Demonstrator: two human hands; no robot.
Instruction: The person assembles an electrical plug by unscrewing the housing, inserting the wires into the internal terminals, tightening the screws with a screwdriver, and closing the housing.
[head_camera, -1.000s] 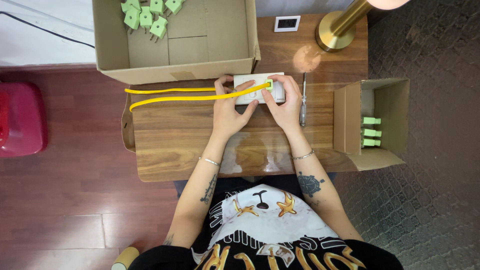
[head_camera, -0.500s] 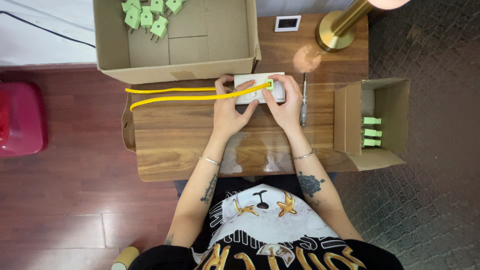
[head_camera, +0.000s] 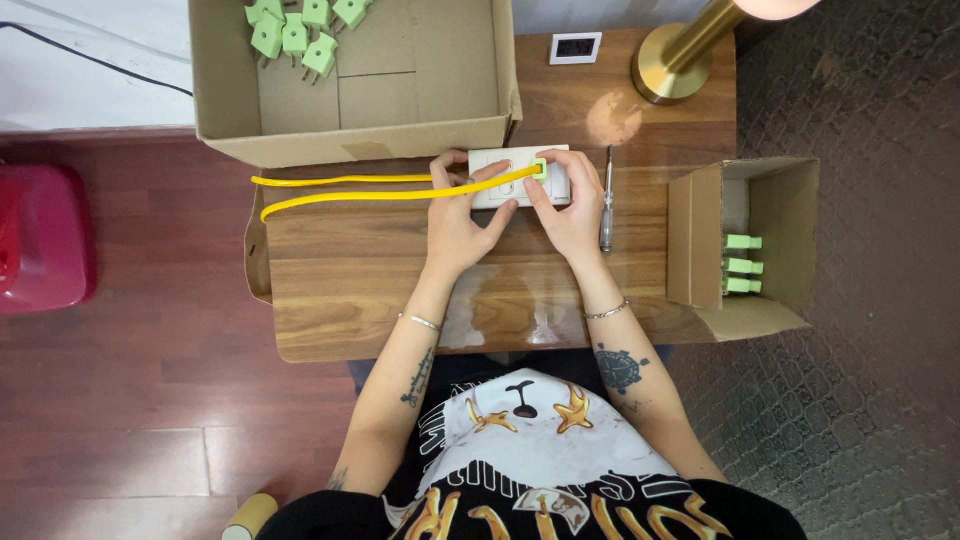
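Near the wooden table's (head_camera: 350, 290) far edge, both hands, left (head_camera: 458, 222) and right (head_camera: 570, 215), press a green plug (head_camera: 539, 168) with yellow cable (head_camera: 380, 190) onto a white rectangular socket plate (head_camera: 515, 165).

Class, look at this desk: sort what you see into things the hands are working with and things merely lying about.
In use:
left hand
right hand
white socket plate
green plug
yellow cable

Lying about:
screwdriver
big box of green plugs
small box
brass lamp base
red object
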